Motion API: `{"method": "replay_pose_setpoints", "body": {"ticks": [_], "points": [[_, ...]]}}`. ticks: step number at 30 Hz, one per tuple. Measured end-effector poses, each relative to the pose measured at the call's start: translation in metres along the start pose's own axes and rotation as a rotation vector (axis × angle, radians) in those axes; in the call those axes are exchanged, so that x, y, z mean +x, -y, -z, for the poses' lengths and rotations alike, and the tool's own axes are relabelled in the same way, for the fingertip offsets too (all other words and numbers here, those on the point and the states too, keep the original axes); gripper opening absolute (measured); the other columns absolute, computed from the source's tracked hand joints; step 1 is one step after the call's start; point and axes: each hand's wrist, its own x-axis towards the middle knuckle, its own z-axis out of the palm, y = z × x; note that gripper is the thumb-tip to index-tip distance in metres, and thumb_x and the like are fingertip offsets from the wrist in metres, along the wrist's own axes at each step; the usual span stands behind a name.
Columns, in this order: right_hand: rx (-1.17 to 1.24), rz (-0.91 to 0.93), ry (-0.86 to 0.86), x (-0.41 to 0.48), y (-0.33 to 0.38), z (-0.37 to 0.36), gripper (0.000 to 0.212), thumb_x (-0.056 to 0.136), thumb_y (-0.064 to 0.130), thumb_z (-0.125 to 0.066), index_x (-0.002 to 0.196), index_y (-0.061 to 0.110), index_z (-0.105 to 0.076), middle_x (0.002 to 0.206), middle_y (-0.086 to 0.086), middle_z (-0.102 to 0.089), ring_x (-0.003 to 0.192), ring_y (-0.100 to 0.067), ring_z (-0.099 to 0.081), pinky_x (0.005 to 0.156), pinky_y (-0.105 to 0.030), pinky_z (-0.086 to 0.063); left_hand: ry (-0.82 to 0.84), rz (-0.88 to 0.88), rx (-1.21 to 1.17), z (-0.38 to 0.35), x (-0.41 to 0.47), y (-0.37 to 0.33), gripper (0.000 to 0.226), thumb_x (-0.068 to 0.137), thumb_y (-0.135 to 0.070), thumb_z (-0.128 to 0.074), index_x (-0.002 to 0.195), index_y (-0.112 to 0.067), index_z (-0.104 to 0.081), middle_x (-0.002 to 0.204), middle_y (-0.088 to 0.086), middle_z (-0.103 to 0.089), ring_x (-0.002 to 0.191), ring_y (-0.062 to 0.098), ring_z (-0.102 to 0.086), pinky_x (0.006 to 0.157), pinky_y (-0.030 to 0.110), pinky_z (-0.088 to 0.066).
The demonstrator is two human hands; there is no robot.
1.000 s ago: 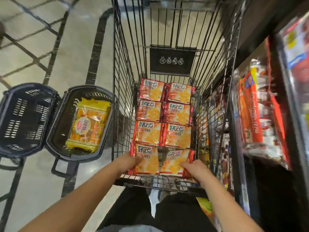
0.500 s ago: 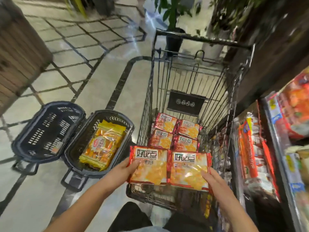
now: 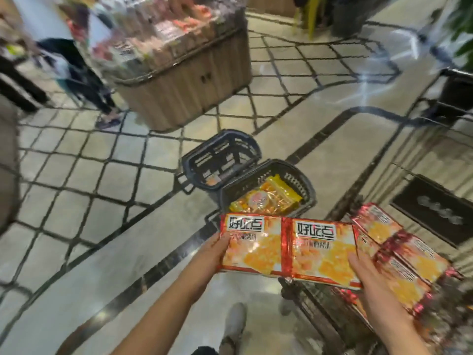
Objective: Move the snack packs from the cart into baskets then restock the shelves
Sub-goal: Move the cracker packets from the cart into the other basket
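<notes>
Two joined red-and-orange snack packs (image 3: 289,248) hang in the air between the cart and the baskets. My left hand (image 3: 213,254) grips their left edge, thumb on top. At the right edge my right hand (image 3: 368,275) holds them, fingers underneath. Several more red packs (image 3: 404,254) lie in the wire cart (image 3: 432,139) at the right. On the floor ahead stand two dark baskets: the nearer basket (image 3: 305,187) holds yellow snack packs (image 3: 266,198), the farther basket (image 3: 249,146) looks empty of packs.
A wooden display bin (image 3: 184,85) piled with goods stands ahead on the tiled floor. A person's legs (image 3: 87,80) are at the far left. A potted plant (image 3: 460,80) sits beyond the cart. My shoe (image 3: 234,321) is below the packs.
Both hands lifted the two packs out of the cart and carried them left toward the baskets. My view swung left and up, away from the shelves.
</notes>
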Motion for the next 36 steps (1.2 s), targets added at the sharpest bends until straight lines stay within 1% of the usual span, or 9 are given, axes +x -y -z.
{"method": "replay_pose_setpoints", "body": {"ticks": [4,7,10,13,17,20,24,27,36], "points": [[-0.07,0.019,0.168,0.003,0.005,-0.049,0.067,0.092,0.057,-0.053,0.152,0.031,-0.042,0.153,0.015,-0.039,0.142,-0.005,-0.029,0.12,-0.034,-0.015,-0.165,-0.024,-0.117,0.05,-0.027,0.017,0.037,0.104,-0.046,-0.048,0.132,-0.027,-0.064,0.122,-0.001,-0.075,0.111,0.021,-0.073,0.102,0.047,-0.055],[-0.14,0.032,0.242,-0.002,0.017,-0.096,0.06,0.087,0.063,-0.058,0.14,0.035,-0.054,0.139,0.019,-0.052,0.126,-0.003,-0.049,0.114,-0.029,-0.025,-0.242,-0.037,-0.188,0.087,-0.04,0.026,0.032,0.107,-0.039,-0.046,0.128,-0.024,-0.065,0.116,0.0,-0.078,0.105,0.022,-0.075,0.093,0.04,-0.059],[-0.189,0.018,0.263,-0.01,0.025,-0.151,0.029,0.1,0.048,-0.051,0.126,0.038,-0.058,0.113,0.027,-0.063,0.106,0.006,-0.058,0.093,-0.005,-0.031,-0.307,-0.048,-0.225,0.129,-0.051,0.033,0.032,0.107,-0.04,-0.046,0.128,-0.025,-0.066,0.113,-0.001,-0.078,0.102,0.02,-0.076,0.091,0.04,-0.06],[-0.134,-0.01,0.311,-0.009,0.022,-0.211,0.047,0.087,0.056,-0.062,0.126,0.029,-0.065,0.114,0.014,-0.074,0.102,-0.004,-0.071,0.09,-0.027,-0.05,-0.341,-0.05,-0.246,0.177,-0.059,0.038,0.035,0.106,-0.045,-0.046,0.13,-0.028,-0.066,0.113,-0.002,-0.078,0.103,0.019,-0.076,0.098,0.045,-0.058],[-0.098,-0.027,0.28,0.007,0.014,-0.305,0.046,0.097,0.037,-0.058,0.141,0.023,-0.056,0.134,0.002,-0.064,0.111,-0.017,-0.063,0.105,-0.041,-0.043,-0.349,-0.095,-0.269,0.261,-0.066,0.038,0.036,0.107,-0.047,-0.043,0.129,-0.029,-0.065,0.115,-0.005,-0.078,0.104,0.016,-0.075,0.098,0.043,-0.057],[-0.163,-0.005,0.314,0.014,0.008,-0.368,0.036,0.099,0.042,-0.056,0.13,0.025,-0.062,0.138,0.003,-0.06,0.122,-0.02,-0.058,0.115,-0.047,-0.037,-0.37,-0.084,-0.287,0.323,-0.062,0.039,0.034,0.106,-0.051,-0.044,0.126,-0.034,-0.066,0.114,-0.005,-0.078,0.104,0.017,-0.075,0.099,0.046,-0.056],[-0.229,0.025,0.298,0.017,0.002,-0.427,0.021,0.102,0.041,-0.053,0.113,0.031,-0.068,0.108,0.01,-0.075,0.107,-0.017,-0.068,0.104,-0.045,-0.047,-0.381,-0.042,-0.286,0.382,-0.05,0.037,0.032,0.108,-0.045,-0.044,0.126,-0.032,-0.066,0.112,-0.004,-0.078,0.103,0.019,-0.076,0.104,0.049,-0.053],[-0.211,0.005,0.3,0.023,0.0,-0.452,0.03,0.104,0.037,-0.051,0.127,0.022,-0.063,0.113,0.002,-0.073,0.102,-0.018,-0.071,0.101,-0.043,-0.049,-0.362,-0.028,-0.283,0.409,-0.038,0.033,0.033,0.109,-0.045,-0.042,0.128,-0.031,-0.065,0.113,-0.004,-0.078,0.102,0.019,-0.076,0.103,0.046,-0.054],[-0.195,-0.063,0.36,0.099,0.016,-0.521,0.03,0.103,0.046,-0.049,0.125,0.033,-0.064,0.114,0.007,-0.075,0.111,-0.019,-0.07,0.108,-0.05,-0.045,-0.356,0.011,-0.234,0.473,0.049,0.001,0.031,0.108,-0.041,-0.046,0.129,-0.03,-0.065,0.114,-0.006,-0.078,0.104,0.015,-0.075,0.103,0.042,-0.054]]}}
